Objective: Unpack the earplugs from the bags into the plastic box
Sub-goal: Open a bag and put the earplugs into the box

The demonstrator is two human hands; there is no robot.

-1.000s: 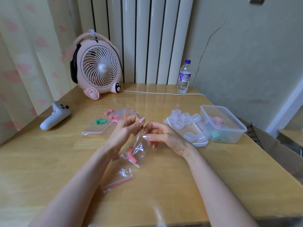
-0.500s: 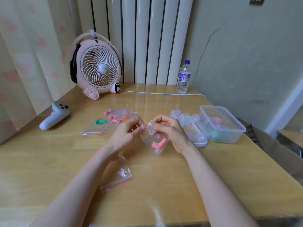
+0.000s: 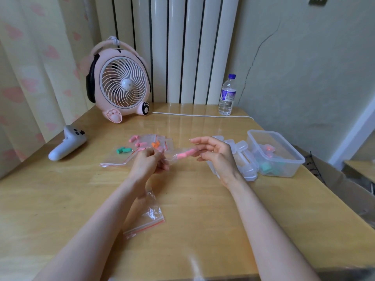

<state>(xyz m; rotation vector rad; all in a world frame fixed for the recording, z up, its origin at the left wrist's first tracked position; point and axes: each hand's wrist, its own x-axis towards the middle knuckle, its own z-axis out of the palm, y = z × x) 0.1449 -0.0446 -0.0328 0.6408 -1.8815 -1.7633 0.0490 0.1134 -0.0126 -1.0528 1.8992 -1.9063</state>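
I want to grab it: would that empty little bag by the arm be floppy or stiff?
Probably floppy: the empty bag lies crinkled and flat on the table. Likely very light too, thin clear plastic with nothing inside. It might slip, being glossy.

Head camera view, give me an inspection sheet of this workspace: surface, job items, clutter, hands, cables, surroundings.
Surface: glossy wooden table.
Job's things: plastic box at right, holding a few earplugs; held bag with pink earplugs; filled bags and teal earplugs behind; empty bag by the left forearm.
Clutter: small clear cases beside the box, white controller, pink fan, water bottle.
Grippers: left hand grips the held bag; right hand pinches its other end.
Cables: white cable from the fan past the bottle.
Surroundings: radiator, curtain, cracked wall.
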